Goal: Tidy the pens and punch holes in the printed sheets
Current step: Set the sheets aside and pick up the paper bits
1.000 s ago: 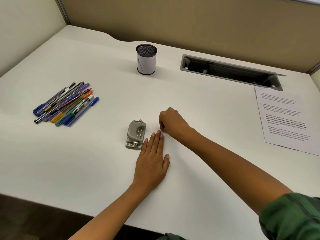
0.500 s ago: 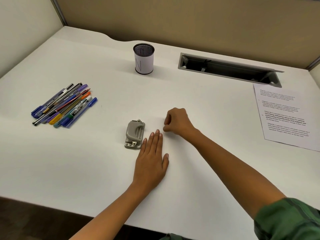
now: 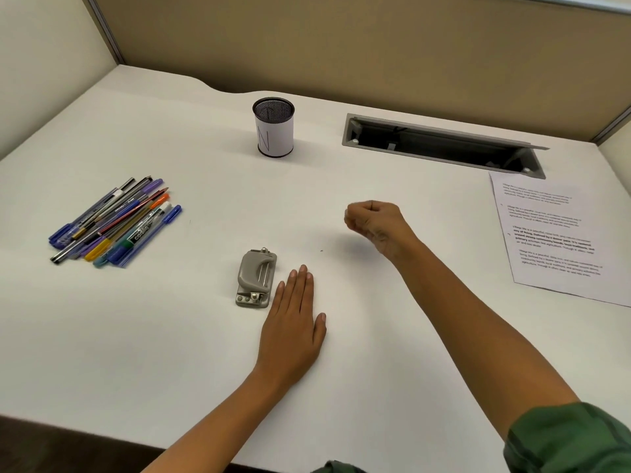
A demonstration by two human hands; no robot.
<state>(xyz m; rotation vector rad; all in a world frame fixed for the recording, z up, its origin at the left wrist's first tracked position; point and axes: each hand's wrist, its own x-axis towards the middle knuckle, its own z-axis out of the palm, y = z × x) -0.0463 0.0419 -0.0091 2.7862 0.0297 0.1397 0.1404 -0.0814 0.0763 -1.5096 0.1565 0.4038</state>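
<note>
A heap of several pens (image 3: 114, 223) lies on the white desk at the left. A black mesh pen cup (image 3: 273, 127) with a white label stands upright at the back middle. A small grey hole punch (image 3: 256, 277) sits near the desk's centre. Printed sheets (image 3: 555, 233) lie at the right edge. My left hand (image 3: 293, 327) rests flat on the desk, palm down, just right of the punch, fingers together. My right hand (image 3: 375, 223) hovers above the desk between the punch and the sheets, curled into a loose fist with nothing visible in it.
An open grey cable tray (image 3: 440, 145) is recessed in the desk (image 3: 170, 336) at the back right, just behind the sheets. Beige partition walls close the back and left. The desk's front edge runs close to my body.
My right hand has lifted off the desk and moved right and away from the punch, staying curled. My left hand has stayed flat in place.
</note>
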